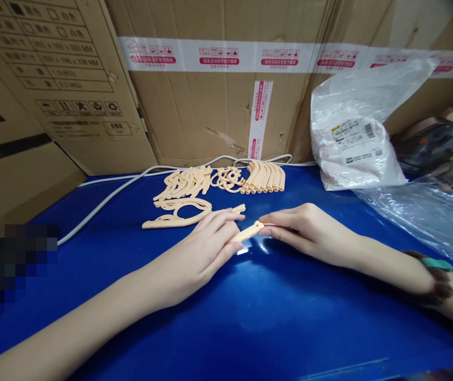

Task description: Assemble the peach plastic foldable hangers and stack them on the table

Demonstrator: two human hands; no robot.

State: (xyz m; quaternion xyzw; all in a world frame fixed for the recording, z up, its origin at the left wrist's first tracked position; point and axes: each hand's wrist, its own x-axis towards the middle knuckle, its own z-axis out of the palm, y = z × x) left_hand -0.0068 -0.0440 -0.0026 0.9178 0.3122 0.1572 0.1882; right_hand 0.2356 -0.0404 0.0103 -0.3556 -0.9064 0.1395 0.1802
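My left hand [216, 241] is closed on a pale beige plastic hanger arm [249, 232], which sticks out slanting up to the right between thumb and fingers. At its far end, my right hand [309, 233] pinches with thumb and fingertips; a thin beige part shows there, mostly hidden by the fingers. Just beyond my left hand, folding hangers [166, 223] of the same beige plastic lie on the table, partly covered by that hand. Behind them are a row of slim curved hanger arms [186, 181], a small heap of hanger hooks [228, 179] and a row of wider curved arms [265, 177].
The blue table [250, 317] is glossy. A white cable [103, 214] runs along its back and left. Cardboard boxes [194, 116] stand behind. A white plastic bag [359, 148] with labels and clear plastic wrap [424, 211] lie at the right.
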